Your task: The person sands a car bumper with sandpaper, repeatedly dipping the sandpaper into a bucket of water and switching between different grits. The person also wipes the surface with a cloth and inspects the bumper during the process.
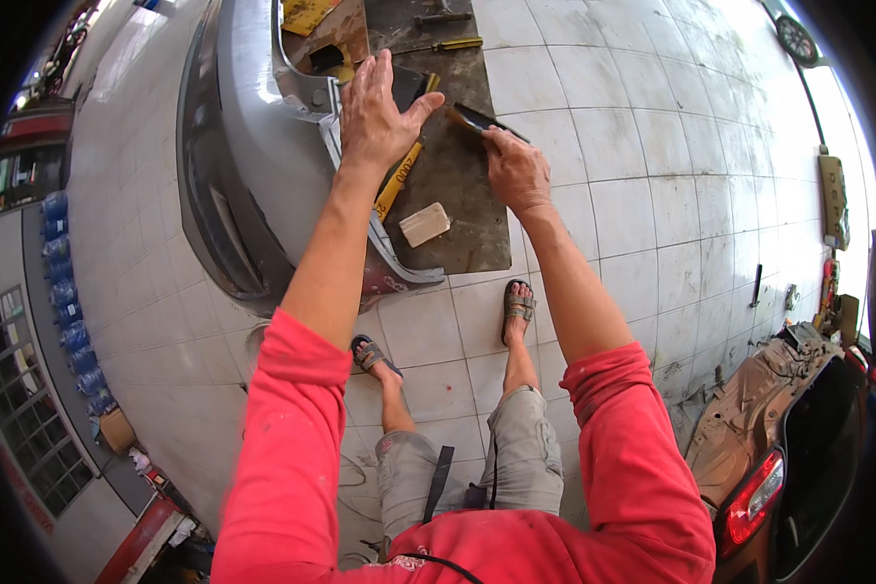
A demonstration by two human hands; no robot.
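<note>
My left hand (380, 112) is raised with its fingers stretched and thumb apart, holding nothing. It is over the inner edge of a grey car bumper (263, 127) that lies along the left of a dark, stained board (472, 195). My right hand (518, 167) pinches a flat black tool (487, 122) with a brownish edge; its exact kind is unclear. Below my left hand, a yellow printed strip (399, 180) rests on the board, partly hidden by that hand. Closer to me sits a beige rectangular block (424, 225).
Farther up the board lie a yellow-and-black tool (456, 44) and a yellow sheet (309, 14). White floor tiles (642, 175) surround it. A car body part with a red tail light (752, 498) stands at lower right. Blue water bottles (65, 282) line the left wall.
</note>
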